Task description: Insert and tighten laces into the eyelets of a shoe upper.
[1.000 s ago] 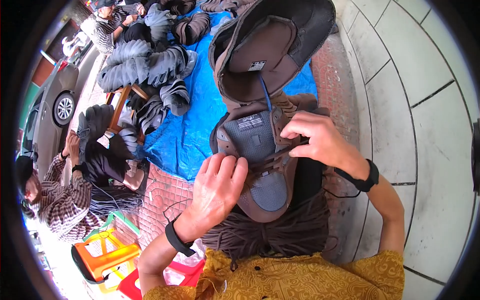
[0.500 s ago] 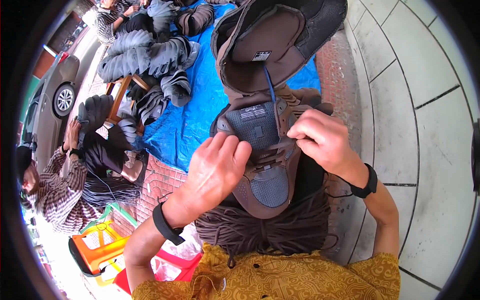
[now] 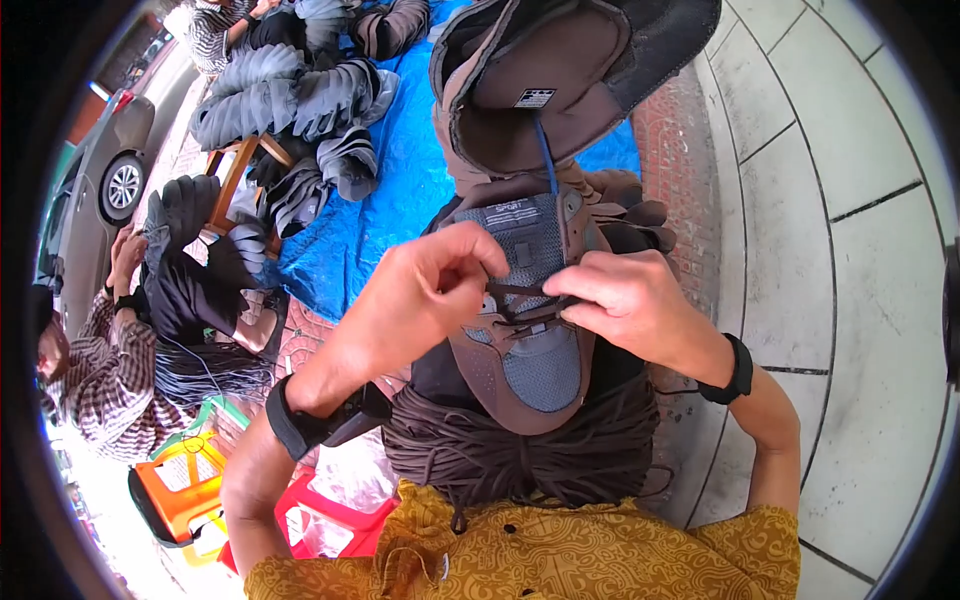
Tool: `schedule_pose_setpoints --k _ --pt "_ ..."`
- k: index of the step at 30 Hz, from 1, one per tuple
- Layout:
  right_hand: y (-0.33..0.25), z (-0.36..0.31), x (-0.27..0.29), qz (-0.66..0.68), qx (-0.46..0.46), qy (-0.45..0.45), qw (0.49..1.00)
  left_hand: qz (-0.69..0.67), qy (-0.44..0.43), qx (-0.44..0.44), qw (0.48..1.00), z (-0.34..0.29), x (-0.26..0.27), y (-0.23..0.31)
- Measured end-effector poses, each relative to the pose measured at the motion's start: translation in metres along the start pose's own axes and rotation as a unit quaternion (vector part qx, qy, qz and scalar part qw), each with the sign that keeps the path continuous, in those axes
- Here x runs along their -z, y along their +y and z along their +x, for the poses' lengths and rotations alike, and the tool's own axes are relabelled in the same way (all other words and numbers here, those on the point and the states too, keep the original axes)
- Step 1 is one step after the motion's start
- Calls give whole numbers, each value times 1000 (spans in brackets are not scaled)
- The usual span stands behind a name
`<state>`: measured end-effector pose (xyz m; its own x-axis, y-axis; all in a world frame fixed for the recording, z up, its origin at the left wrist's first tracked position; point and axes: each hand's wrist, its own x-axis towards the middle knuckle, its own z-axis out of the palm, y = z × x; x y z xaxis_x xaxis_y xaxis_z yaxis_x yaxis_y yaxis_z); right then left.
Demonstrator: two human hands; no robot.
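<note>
A brown shoe upper (image 3: 482, 375) with a grey mesh toe and tongue lies toe toward me over my lap. Dark brown shoelace (image 3: 516, 291) crosses its eyelets below the tongue label. My left hand (image 3: 425, 295) is closed at the left eyelet row, its fingertips pinching the lace. On the right side my right hand (image 3: 625, 300) pinches the lace between thumb and forefinger, close to the left fingers. Beneath the toe rests a thick bundle of brown laces (image 3: 525, 445). The lace ends are hidden.
Beyond the upper stand more brown uppers (image 3: 560, 90), with a blue cord (image 3: 544, 150) running to them. Stacked grey uppers (image 3: 290, 100) lie on a blue tarp (image 3: 340, 260). A seated person (image 3: 120, 380) works at left, near an orange stool (image 3: 180, 490). Pale tiles (image 3: 860, 330) line the right.
My left hand has turned and moved up and right over the tongue. My right hand has shifted slightly left and down, so the fingers are nearer each other along the lace.
</note>
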<state>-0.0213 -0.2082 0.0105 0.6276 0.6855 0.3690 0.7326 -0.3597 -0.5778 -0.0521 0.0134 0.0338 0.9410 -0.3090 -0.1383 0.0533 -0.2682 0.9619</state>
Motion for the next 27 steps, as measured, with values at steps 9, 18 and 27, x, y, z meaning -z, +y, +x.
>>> schedule_pose_setpoints --k 9,18,27 --pt "5 8 7 -31 6 -69 997 389 1 -206 898 -7 1 -1" --pt "26 9 22 271 -228 -52 934 455 -5 -267 849 -17 15 6" --pt "29 -2 21 303 -273 -28 912 361 55 -188 912 -19 17 -7"
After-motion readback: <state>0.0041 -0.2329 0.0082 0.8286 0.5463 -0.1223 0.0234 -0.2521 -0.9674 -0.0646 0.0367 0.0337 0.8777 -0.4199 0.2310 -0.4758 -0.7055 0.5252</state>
